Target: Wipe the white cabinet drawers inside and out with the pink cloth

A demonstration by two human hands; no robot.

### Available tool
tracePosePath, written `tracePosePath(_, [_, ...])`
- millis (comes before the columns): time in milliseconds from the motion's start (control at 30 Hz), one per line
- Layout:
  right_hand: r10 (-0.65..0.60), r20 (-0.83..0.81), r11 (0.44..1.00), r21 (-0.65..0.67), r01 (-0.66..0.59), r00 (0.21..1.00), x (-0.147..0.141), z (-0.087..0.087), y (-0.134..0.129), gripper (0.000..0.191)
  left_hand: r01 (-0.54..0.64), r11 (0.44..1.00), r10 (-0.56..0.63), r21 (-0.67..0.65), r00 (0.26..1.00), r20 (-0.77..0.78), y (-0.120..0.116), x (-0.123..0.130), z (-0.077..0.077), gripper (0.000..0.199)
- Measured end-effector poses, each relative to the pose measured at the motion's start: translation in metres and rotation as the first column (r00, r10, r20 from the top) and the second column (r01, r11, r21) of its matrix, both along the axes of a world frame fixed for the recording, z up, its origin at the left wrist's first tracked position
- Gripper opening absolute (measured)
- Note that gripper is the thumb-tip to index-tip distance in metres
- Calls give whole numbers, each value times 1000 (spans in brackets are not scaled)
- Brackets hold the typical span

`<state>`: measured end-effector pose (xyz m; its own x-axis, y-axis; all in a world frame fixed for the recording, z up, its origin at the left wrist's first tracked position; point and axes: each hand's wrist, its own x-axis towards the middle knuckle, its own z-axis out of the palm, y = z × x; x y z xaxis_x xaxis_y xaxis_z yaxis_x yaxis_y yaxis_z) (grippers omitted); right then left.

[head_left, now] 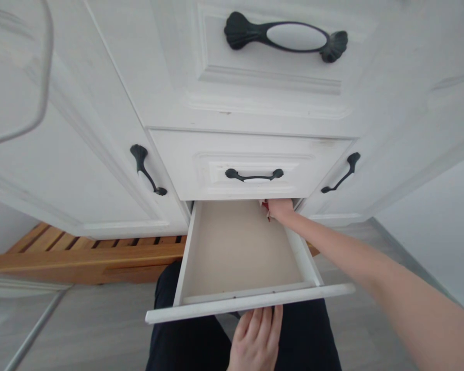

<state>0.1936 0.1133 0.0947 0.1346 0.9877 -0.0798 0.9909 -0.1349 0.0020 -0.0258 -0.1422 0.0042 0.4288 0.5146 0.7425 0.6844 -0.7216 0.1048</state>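
A white drawer [180, 281] is pulled out toward me, with a bare beige bottom over most of its length. My left hand [255, 337] is at the outside of the drawer front, fingers curled around its dark handle [235, 314], which is mostly hidden. Deep in the drawer, at the back right corner, is my right hand [281, 208]. Its fingers are closed on a small red and white piece of what looks like cloth [265, 206]. The cabinet front above partly covers those fingers.
Shut drawers with dark handles are above: one close over the drawer [254, 176], a larger one higher [286, 37]. Cabinet doors [100, 154] flank them. A slatted wooden bench [85, 260] supports the cabinet. A white curved rod [44, 77] crosses the upper left.
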Motion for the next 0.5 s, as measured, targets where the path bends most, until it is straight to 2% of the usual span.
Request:
tracePosePath(100, [-97, -83, 995, 31, 100, 992, -10, -14, 15, 37, -12, 1000, 13, -28, 999, 37, -1, 6, -1, 39])
tracePosePath(200, [-165, -170, 984, 39, 175, 971, -37, -34, 23, 37, -75, 995, 83, -71, 989, 120, -5, 14, -3, 40])
tracePosePath(333, [-163, -314, 983, 32, 182, 935, -95, -52, 38, 33, -92, 991, 108, -97, 980, 170, -9, 19, -7, 45])
tracePosePath(500, [-71, -531, 996, 12, 91, 844, -180, -56, 65, 27, -113, 993, 118, -42, 975, 190, -8, 18, -12, 41])
